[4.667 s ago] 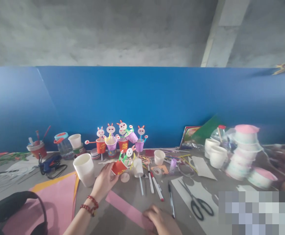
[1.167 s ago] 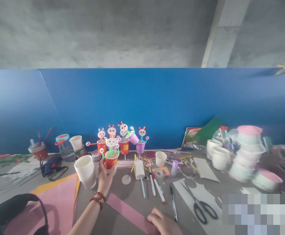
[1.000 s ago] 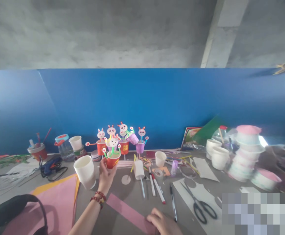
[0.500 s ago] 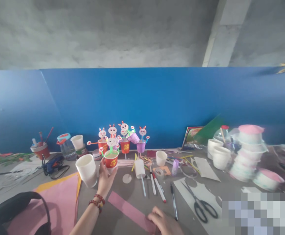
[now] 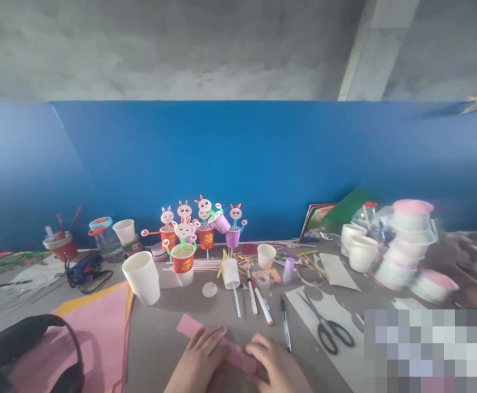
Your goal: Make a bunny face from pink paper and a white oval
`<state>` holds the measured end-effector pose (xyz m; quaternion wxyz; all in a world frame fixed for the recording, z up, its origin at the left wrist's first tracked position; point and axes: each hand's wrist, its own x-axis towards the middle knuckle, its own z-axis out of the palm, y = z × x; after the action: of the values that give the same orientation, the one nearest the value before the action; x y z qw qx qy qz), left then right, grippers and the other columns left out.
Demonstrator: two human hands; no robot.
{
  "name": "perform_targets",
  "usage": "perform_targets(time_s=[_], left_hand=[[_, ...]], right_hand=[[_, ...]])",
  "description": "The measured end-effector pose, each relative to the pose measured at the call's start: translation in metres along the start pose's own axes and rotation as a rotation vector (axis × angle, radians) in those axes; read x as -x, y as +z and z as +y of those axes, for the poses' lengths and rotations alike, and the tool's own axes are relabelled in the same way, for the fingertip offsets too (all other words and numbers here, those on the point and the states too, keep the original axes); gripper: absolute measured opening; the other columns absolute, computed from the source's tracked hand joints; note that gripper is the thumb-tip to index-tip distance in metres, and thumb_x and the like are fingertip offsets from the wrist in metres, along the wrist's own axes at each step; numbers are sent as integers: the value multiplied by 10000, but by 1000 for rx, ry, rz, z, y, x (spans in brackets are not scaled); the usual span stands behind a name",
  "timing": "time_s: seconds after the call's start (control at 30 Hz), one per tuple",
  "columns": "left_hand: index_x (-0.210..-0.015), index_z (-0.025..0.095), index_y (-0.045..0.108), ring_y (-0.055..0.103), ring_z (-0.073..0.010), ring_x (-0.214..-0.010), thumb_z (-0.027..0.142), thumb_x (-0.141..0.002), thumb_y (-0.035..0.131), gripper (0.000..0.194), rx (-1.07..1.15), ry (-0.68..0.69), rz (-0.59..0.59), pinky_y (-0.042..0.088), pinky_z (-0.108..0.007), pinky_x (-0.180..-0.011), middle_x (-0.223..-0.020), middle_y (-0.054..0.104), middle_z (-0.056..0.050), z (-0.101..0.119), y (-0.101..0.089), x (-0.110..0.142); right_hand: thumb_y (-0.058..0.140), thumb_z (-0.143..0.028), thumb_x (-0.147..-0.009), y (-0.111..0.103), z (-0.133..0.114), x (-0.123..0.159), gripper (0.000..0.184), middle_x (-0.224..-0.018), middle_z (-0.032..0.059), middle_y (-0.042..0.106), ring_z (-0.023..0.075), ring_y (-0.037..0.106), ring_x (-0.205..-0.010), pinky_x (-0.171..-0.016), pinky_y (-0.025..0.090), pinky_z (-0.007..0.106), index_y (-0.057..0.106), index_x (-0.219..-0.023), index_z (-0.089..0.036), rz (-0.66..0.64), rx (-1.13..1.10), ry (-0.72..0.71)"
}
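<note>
A pink paper strip (image 5: 238, 357) lies slantwise on the grey table, close in front of me. My left hand (image 5: 200, 355) rests over its middle, fingers laid across the paper. At the strip's right end is my right hand (image 5: 271, 364), its fingers curled in on the paper; the fingertips are partly hidden. Beyond my left hand stands a rabbit figure in a red paper cup (image 5: 183, 263), set on a white cup. A larger white cup (image 5: 142, 278) is to its left. More rabbit figures in red and purple cups (image 5: 233, 237) stand behind.
Black scissors (image 5: 328, 330) lie on white paper at right, beside a pen (image 5: 286, 323) and markers (image 5: 263, 305). Pink sheets (image 5: 86, 333) and black headphones (image 5: 37, 327) are at left, with a blue glue gun (image 5: 80, 268) behind. Stacked cups (image 5: 406, 251) stand at right; a blue partition (image 5: 238, 153) backs the table.
My left hand has let go of the red-cup rabbit figure, which now stands on the table, and has come down onto the pink strip. My right hand stays at the strip's end.
</note>
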<state>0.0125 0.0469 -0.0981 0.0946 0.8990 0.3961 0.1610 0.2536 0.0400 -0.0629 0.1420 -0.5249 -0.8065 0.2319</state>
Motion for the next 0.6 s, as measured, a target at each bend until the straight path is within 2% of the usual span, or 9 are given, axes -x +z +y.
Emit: perform_targets(time_s=[0.07,0.17,0.27,0.4,0.47,0.53,0.6], left_hand=[[-1352,249,513,498,-334,-1338,95,-681,618,696,-55,18,-56,421,-519,-1102,-1480,523,-115,-5,9,5],[-1435,288,421,460,-301,-1371,112,-760,590,719,-84,61,-28,393,-474,-1129,-1528,466,-83,-12,15,12],[-1432,325,425,473,-281,-1354,170,-828,591,645,-114,70,49,397,-435,-1126,-1531,466,-59,-17,22,17],[-1325,304,546,540,-312,-1286,219,-775,647,565,-162,96,172,452,-443,-1073,-1449,558,-95,-23,37,19],[-1293,308,572,544,-323,-1285,173,-736,647,578,-161,39,203,451,-462,-1075,-1444,563,-92,-20,35,19],[-1255,309,598,553,-326,-1277,118,-723,628,566,-138,-36,217,457,-473,-1069,-1431,574,-89,-10,24,19],[-1136,291,656,624,-305,-1175,125,-770,612,404,-77,-48,247,522,-417,-986,-1332,642,-109,4,9,18]], right_hand=[[572,-34,-708,0,4,3,470,-1128,58,659,216,641,-1046,-864,458,250,671,-1129,-219,13,30,5],[585,-59,-700,1,5,5,516,-1160,73,663,250,638,-1064,-864,468,297,639,-1189,-213,0,78,60],[611,-94,-700,1,0,4,389,-1017,51,707,249,666,-948,-788,475,302,656,-1069,-207,-11,90,121],[638,-95,-672,-1,-9,2,251,-915,30,711,225,663,-867,-726,450,270,644,-895,-209,-10,94,139],[621,-71,-679,-1,-12,2,233,-898,20,709,205,659,-848,-724,436,252,630,-861,-216,25,79,131],[594,-66,-717,-1,-13,3,200,-849,7,713,187,661,-793,-692,427,240,619,-839,-223,50,17,133],[572,-94,-764,1,-13,2,147,-783,-6,713,179,662,-738,-656,425,232,606,-816,-228,63,-108,150]])
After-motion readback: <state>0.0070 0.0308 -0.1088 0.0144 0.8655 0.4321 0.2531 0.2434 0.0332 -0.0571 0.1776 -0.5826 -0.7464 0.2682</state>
